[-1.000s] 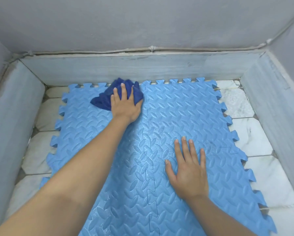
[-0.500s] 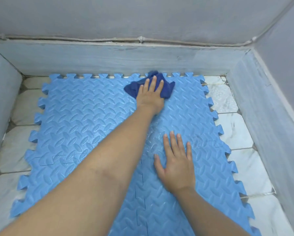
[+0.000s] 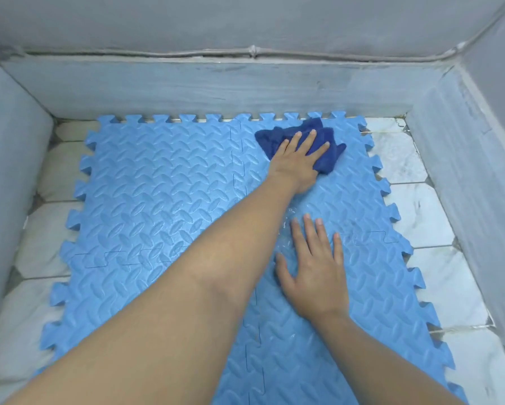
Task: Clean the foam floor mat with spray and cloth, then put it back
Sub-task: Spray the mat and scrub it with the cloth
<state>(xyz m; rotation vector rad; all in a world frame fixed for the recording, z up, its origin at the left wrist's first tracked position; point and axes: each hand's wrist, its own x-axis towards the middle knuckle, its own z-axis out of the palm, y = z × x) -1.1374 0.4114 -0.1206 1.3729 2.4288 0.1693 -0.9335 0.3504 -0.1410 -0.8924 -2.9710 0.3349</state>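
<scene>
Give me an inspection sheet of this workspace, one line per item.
Surface: white tiled floor, visible round the mat's edges.
Job's things: light blue foam mat of interlocking tiles lies flat, wet sheen near its middle; dark blue cloth bunched at its far right corner. No spray bottle seen.
Clutter: nothing seen.
Hands: left hand presses on the cloth, fingers straight; right hand rests flat on the mat, fingers spread.
Cables: one cable runs along the top of the low grey ledge.
Surroundings: low grey ledge on three sides, grey wall above.
</scene>
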